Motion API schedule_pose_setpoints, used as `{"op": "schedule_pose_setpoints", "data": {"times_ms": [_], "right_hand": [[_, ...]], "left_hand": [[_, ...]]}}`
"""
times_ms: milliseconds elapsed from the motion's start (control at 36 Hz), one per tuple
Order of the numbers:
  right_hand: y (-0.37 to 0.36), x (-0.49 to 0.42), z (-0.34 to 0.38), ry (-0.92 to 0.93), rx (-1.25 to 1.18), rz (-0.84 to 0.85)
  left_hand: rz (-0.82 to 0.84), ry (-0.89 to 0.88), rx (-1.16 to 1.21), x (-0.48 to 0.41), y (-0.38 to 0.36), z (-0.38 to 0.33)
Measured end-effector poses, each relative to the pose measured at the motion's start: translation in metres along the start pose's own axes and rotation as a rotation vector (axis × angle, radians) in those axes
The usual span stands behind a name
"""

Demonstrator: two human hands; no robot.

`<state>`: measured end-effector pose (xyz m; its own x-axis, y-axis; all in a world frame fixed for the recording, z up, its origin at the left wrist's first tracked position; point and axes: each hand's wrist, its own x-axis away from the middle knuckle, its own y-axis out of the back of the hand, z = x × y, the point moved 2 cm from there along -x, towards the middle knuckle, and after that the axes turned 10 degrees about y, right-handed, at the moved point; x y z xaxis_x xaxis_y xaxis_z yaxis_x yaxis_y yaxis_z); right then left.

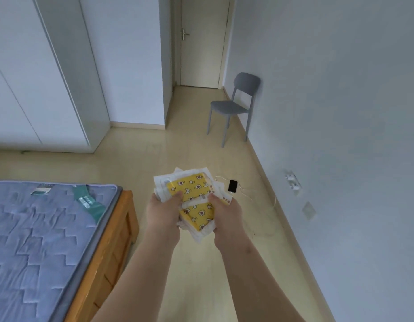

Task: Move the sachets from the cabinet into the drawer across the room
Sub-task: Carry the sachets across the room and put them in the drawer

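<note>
Mid-carry, by judgement. Holding yellow sachet stack point(192, 198) in left grip point(163, 211) and right grip point(224, 209), both curled round it, above floor point(178, 147) off corner of bed point(50, 228). No drawer seen; deposit pending.

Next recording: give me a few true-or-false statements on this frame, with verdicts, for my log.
1. The left hand and the right hand both grip the sachets. True.
2. The grey chair lies tipped over. False: it stands upright beside the wall.
3. A phone lies on the floor. True.
4. The door at the far end stands open. False: it is shut.
</note>
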<state>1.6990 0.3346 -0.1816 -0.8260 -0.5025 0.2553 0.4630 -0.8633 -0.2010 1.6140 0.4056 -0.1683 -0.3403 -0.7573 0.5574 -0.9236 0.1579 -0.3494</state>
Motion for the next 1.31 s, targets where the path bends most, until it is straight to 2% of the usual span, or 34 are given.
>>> {"op": "schedule_pose_setpoints", "data": {"times_ms": [111,333,556,722,945,1167,1306], "right_hand": [[-0.064,-0.07,0.014,-0.006,-0.041,0.015],[-0.154,-0.2,0.012,-0.08,-0.045,0.033],[-0.254,-0.373,0.029,-0.084,-0.005,0.15],[-0.339,-0.485,0.056,-0.089,0.039,0.244],[-0.483,-0.583,0.048,-0.169,0.113,0.421],[-0.635,-0.666,0.049,-0.159,0.168,0.462],[-0.739,-0.692,0.047,-0.171,0.163,0.547]], "left_hand": [[0.0,-0.027,-0.013,-0.08,-0.02,-0.058],[-0.048,0.019,-0.009,-0.216,-0.047,-0.122],[-0.043,-0.024,0.069,-0.376,-0.104,-0.202],[-0.115,-0.066,0.119,-0.477,-0.142,-0.276],[-0.309,-0.1,0.265,-0.599,-0.121,-0.37],[-0.295,-0.13,0.324,-0.73,-0.092,-0.48],[-0.362,-0.186,0.367,-0.781,-0.054,-0.55]]}}
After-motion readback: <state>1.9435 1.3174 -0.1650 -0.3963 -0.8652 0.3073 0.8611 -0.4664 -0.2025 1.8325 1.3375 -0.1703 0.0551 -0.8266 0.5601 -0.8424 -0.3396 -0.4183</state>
